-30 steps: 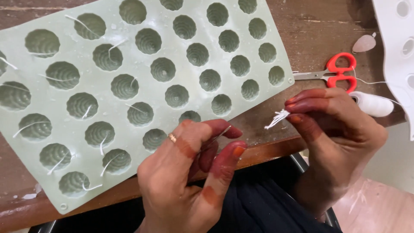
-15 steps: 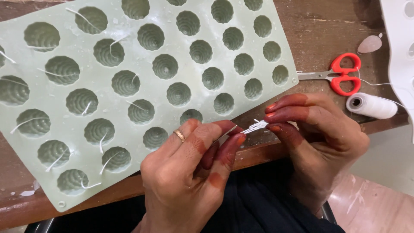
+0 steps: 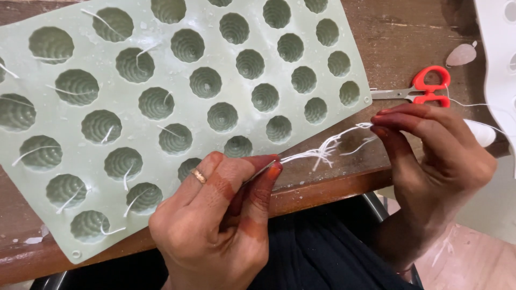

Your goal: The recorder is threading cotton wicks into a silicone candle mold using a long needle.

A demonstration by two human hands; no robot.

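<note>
White wick threads (image 3: pixel 322 153) stretch in a loose bundle between the two hands, just over the front edge of the wooden bench (image 3: pixel 333 182). The left hand (image 3: pixel 215 225) pinches one end of the bundle between thumb and fingertips; a ring sits on one of its fingers. The right hand (image 3: pixel 435 161) nips the other end between thumb and forefinger, and several strands fray apart in the middle. Both hands are closed on the threads.

Behind the left hand lies a pale green silicone mould (image 3: pixel 177 80) with rows of round ribbed cavities, resting tilted across the bench. Short wick pieces (image 3: pixel 129 174) lie in many cavities on its left part, while those on the right part hold none. Red-handled scissors (image 3: pixel 424 88) lie on the bench just beyond the right hand, near the mould's right corner. A white spool of thread (image 3: pixel 481 133) peeks out behind the right hand's fingers, partly hidden. A white mould (image 3: pixel 500 59) shows at the right edge of the view. Dark cloth (image 3: pixel 322 252) covers the person's lap below the bench edge.
</note>
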